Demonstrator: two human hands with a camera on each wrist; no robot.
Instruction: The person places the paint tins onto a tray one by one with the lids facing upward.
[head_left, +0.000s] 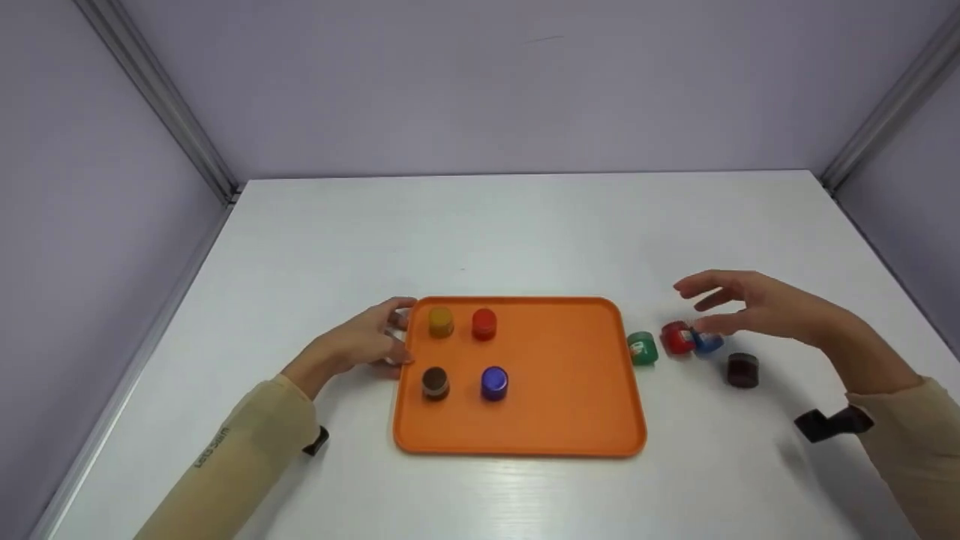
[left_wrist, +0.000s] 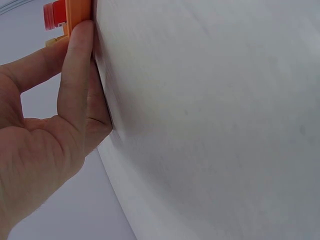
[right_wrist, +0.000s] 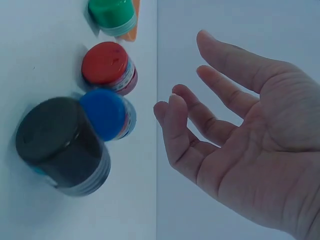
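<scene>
An orange tray [head_left: 570,405] lies in the middle of the white table. On its left half stand a yellow jar [head_left: 440,321], a red jar [head_left: 484,324], a brown jar [head_left: 436,382] and a blue jar [head_left: 494,382]. My left hand [head_left: 401,334] rests on the table with straight fingers [left_wrist: 75,75] touching the tray's [left_wrist: 80,12] left edge. Right of the tray stand a green jar [head_left: 643,348], a red jar [head_left: 678,337], a blue jar [head_left: 709,343] and a dark jar [head_left: 742,370]. My right hand [head_left: 694,304] hovers open just above the red jar [right_wrist: 107,65] and blue jar [right_wrist: 106,114], holding nothing.
Lilac walls with metal corner rails enclose the table on three sides. The table's left edge [head_left: 142,352] runs close to my left sleeve. White tabletop [head_left: 487,232] stretches behind the tray. In the right wrist view the dark jar [right_wrist: 60,145] is nearest, the green jar [right_wrist: 112,14] farthest.
</scene>
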